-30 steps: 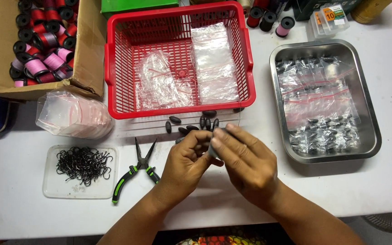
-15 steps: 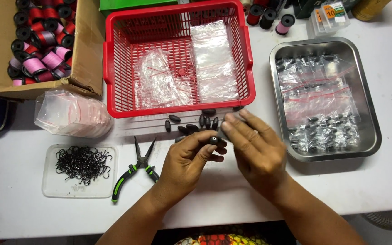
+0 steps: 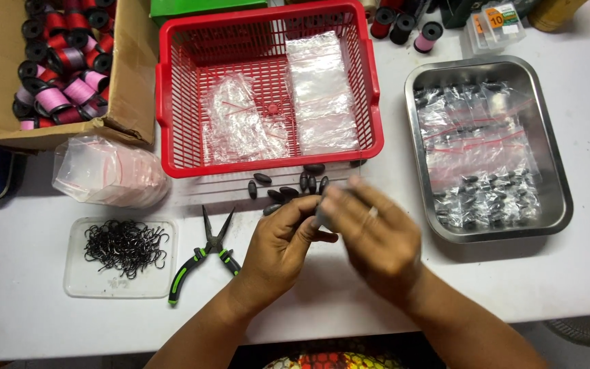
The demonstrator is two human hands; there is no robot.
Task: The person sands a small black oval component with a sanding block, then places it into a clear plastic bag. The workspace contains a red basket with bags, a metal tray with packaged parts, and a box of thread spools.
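Hands (image 3: 336,236) two, fingers' grip blurred, cannot tell, eight loose sinkers (image 3: 288,191), one pliers (image 3: 203,256)

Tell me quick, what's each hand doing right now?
Left hand: fingers curled, pinching something small; what, cannot be told.
Right hand: motion-blurred, grip cannot be told.

Hands (image 3: 336,236) over dark oval sinkers (image 3: 288,186)

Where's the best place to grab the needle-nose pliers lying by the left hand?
Grip the pliers by the two green-and-black handles, coming from above on the near-left side. They lie flat, the handles splayed towards the table edge, the thin jaws pointing away towards the red basket.
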